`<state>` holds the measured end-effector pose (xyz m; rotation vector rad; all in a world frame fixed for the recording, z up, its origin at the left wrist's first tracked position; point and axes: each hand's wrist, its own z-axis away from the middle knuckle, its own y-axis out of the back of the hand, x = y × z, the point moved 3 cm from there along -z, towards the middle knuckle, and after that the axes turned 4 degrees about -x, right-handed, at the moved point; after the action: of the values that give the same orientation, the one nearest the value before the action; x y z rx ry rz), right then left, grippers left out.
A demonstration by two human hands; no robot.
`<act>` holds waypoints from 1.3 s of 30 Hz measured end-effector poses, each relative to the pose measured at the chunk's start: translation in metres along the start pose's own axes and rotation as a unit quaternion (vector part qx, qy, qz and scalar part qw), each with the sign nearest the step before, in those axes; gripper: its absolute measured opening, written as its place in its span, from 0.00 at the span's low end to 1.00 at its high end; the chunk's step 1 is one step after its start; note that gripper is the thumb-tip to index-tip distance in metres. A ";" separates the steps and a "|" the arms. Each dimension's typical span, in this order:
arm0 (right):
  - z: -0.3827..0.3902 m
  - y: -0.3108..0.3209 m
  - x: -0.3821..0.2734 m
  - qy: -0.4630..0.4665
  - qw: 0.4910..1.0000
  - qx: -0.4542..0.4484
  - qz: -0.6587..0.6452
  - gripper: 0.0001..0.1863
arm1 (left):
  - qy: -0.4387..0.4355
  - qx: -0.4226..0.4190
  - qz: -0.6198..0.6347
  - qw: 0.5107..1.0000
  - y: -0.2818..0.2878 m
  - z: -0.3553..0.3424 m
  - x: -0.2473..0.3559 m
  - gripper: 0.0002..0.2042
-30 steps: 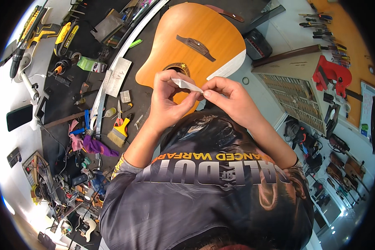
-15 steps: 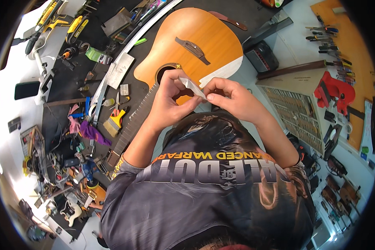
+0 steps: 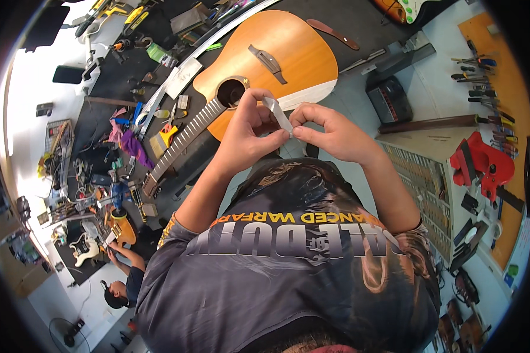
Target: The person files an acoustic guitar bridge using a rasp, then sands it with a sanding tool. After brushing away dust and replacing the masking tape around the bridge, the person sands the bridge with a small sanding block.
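Observation:
Between my hands is a narrow strip of whitish tape [image 3: 281, 117], slightly curled and raised above the bench edge. The thumb and fingertips of my left hand [image 3: 244, 135] hold it from one side. On the other side, my right hand [image 3: 335, 134] pinches its lower end between thumb and forefinger. Just beyond them an acoustic guitar [image 3: 294, 38] lies face up, without strings, its dark bridge [image 3: 267, 63] bare. A white strip [image 3: 310, 97] covers the near right edge of its top. My left hand hides part of the body beside the soundhole [image 3: 229, 91].
Left of the guitar neck lie a brush [image 3: 161, 140], a purple cloth [image 3: 135, 148] and several tools. A brown strap [image 3: 333, 33] rests at the back. To the right stand a small amplifier [image 3: 388, 100] and a red vise [image 3: 489, 165]. Another person [image 3: 118, 288] works at lower left.
The view has turned, bringing the other person at lower left into sight. The tape between my fingers looks straighter and hangs more upright. Both hands keep their pinch on it.

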<state>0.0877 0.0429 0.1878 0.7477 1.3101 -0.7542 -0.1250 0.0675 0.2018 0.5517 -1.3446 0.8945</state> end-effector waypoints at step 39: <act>0.064 0.021 0.020 -0.038 0.978 -0.056 -0.196 0.13 | -0.050 -0.001 0.030 0.998 -0.074 0.004 0.001 0.37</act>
<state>0.1418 0.0005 0.1761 0.3664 1.4353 -1.0027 -0.0671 0.0224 0.2143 0.5639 -1.4574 0.9243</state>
